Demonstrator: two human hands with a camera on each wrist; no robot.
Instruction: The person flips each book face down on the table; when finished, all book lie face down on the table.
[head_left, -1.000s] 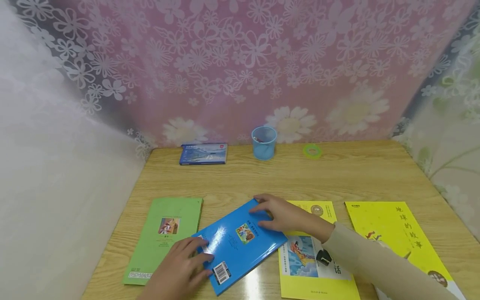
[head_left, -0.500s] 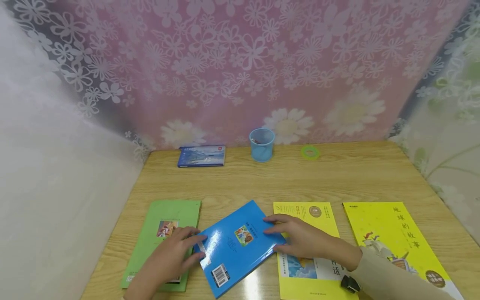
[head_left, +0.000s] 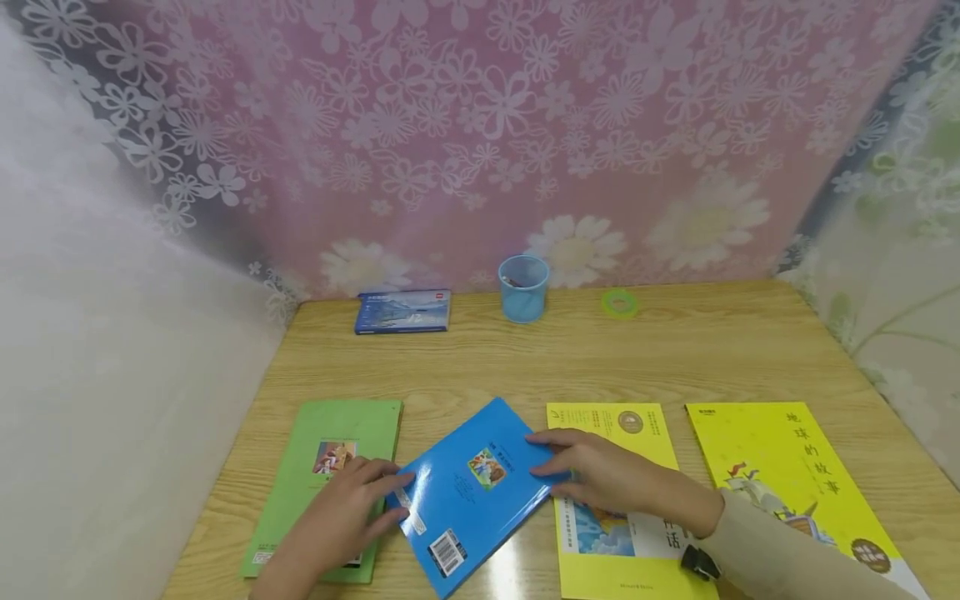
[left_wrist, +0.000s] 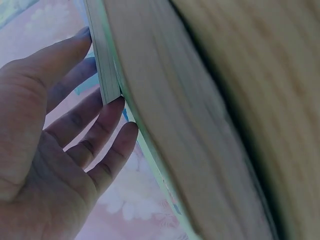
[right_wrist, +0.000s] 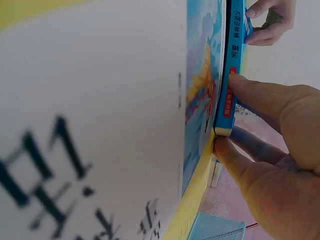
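Note:
A blue book (head_left: pixel 468 492), back cover up with a barcode, lies tilted between the green book (head_left: pixel 300 492) and a yellow book (head_left: pixel 630 575). My left hand (head_left: pixel 341 508) reaches over the green book and holds the blue book's left edge. In the left wrist view, the left hand's (left_wrist: pixel 65 125) thumb and fingers meet the blue book's page edge (left_wrist: pixel 102 65). My right hand (head_left: pixel 600 471) grips the opposite end, partly over the yellow book. The right wrist view has the right hand's (right_wrist: pixel 280 145) thumb against the blue spine (right_wrist: pixel 234 60) and a finger at its corner.
Another yellow book (head_left: pixel 787 467) lies at the far right. Along the back stand a blue flat box (head_left: pixel 403 312), a blue mesh pen cup (head_left: pixel 523 292) and a green tape roll (head_left: pixel 620 304). Flowered curtain (head_left: pixel 480 150) hangs behind the wooden table (head_left: pixel 480 358).
My left hand moved up along the blue book's left edge, and my right hand moved down from its top corner to its right end. The book turned slightly between the last two frames.

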